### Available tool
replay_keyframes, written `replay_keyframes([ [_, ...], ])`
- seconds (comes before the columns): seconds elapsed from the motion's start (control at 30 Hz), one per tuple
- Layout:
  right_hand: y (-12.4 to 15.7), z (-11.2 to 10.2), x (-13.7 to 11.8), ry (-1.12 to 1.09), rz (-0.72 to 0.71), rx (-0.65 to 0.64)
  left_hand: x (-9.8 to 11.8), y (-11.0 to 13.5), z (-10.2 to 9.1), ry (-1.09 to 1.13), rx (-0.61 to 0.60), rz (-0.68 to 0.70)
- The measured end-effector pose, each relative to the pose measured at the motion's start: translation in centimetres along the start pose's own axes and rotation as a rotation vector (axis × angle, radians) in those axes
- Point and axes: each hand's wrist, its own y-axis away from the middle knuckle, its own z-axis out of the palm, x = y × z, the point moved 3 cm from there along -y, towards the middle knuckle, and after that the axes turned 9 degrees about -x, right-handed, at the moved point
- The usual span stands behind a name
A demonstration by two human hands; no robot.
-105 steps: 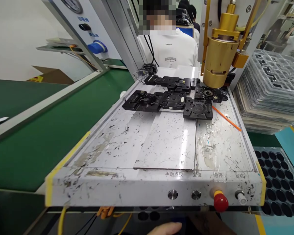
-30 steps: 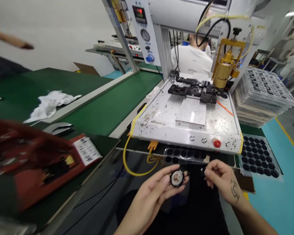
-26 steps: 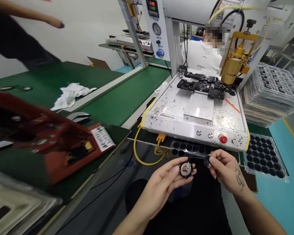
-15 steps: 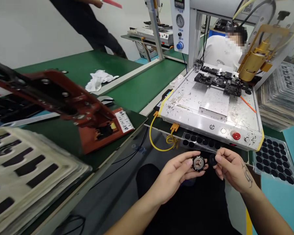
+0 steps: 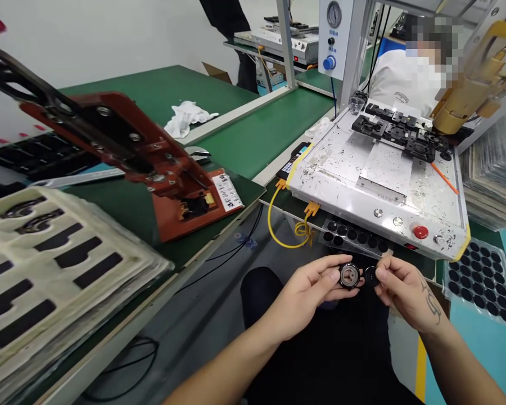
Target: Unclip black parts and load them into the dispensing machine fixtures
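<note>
My left hand (image 5: 310, 292) pinches a small round black part with a pale centre (image 5: 349, 275) between thumb and fingers, held over my lap. Right beside it, my right hand (image 5: 405, 292) pinches a smaller black piece (image 5: 370, 277) close to that round part; I cannot tell whether the two touch. Both hands sit just below the front edge of a white dispensing machine (image 5: 362, 191), whose bed carries black fixtures (image 5: 398, 135) under a brass nozzle (image 5: 464, 104).
A red hand press (image 5: 152, 169) stands on the green bench at left, with stacked pale trays (image 5: 46, 264) nearer me. Black cell trays (image 5: 480, 281) lie at right. A person in white (image 5: 405, 79) sits behind the machine. A yellow cable (image 5: 278, 236) hangs off the front.
The view has swung left and pulled back from the machine bed, bringing the red press and pale trays in. My hands came up, and the right one moved close to the round part.
</note>
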Motion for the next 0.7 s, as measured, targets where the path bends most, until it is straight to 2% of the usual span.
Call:
replay_keyframes([
  [0.23, 0.0, -0.2, 0.4, 0.062, -0.036, -0.003, 0.0, 0.3, 0.2, -0.018, -0.014, 0.003],
  [0.37, 0.1, 0.0, 0.0, 0.150, -0.127, -0.007, 0.0, 0.4, 0.3, -0.012, -0.023, 0.010],
  [0.5, 0.1, 0.7, -1.1, 0.287, -0.224, -0.009, 0.1, 0.4, 0.3, -0.035, -0.014, 0.025],
  [0.7, -0.1, 2.1, -1.5, 0.396, -0.217, -0.068, 0.0, 0.3, 0.5, -0.115, -0.032, 0.034],
])
